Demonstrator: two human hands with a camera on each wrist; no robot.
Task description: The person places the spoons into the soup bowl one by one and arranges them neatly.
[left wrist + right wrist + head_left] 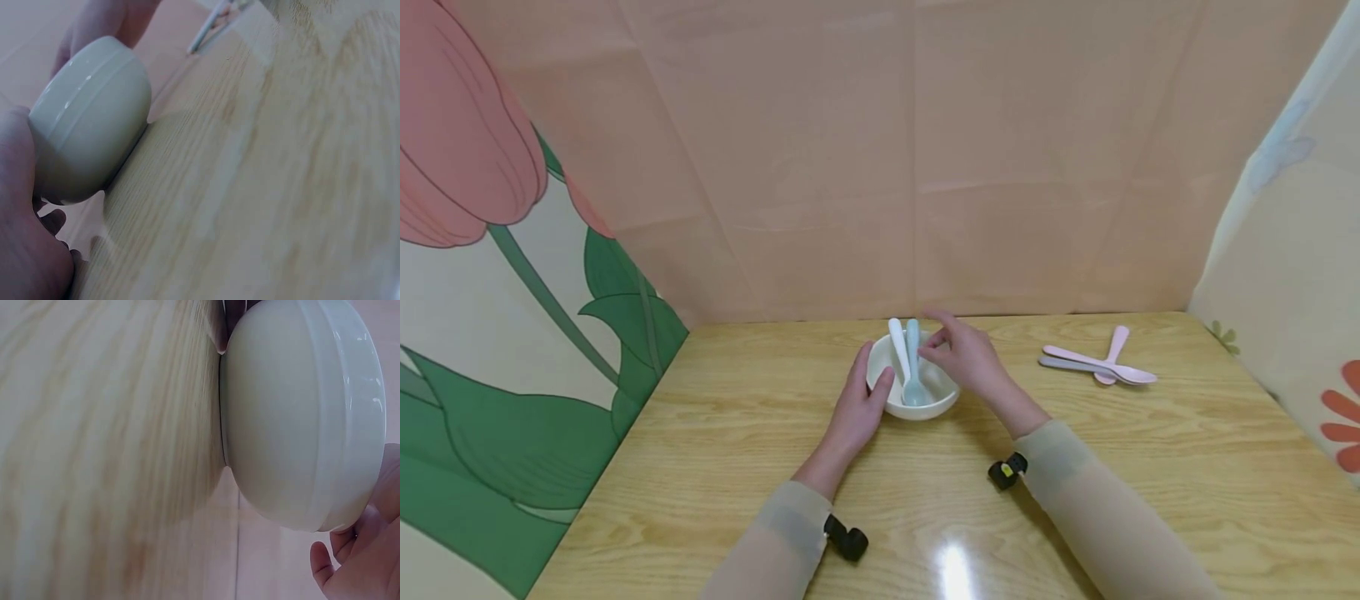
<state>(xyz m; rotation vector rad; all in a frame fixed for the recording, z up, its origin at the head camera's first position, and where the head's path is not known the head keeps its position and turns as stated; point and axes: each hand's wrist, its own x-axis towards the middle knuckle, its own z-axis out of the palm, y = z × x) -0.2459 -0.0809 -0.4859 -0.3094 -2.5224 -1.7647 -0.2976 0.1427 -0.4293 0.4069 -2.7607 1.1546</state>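
A white bowl (928, 411) stands on the wooden table, and my left hand (859, 400) grips its left side with the thumb over the rim. Inside the bowl lean a white spoon (898, 343) and a light blue spoon (913, 367), handles toward the far rim. My right hand (964, 354) is over the bowl's right rim, its thumb and fingertips close beside the blue handle; whether they touch it is hard to see. In the left wrist view the bowl (94, 125) hides both spoons. The right wrist view shows the bowl's outer wall (281, 425) and loosely bent right fingers (322, 562).
To the right on the table (700, 467) lie a pink spoon (1117, 342), another pink piece of cutlery (1075, 357) and a grey one (1067, 364), crossing each other. A pinkish backdrop (917, 167) rises behind the table, with printed panels on both sides.
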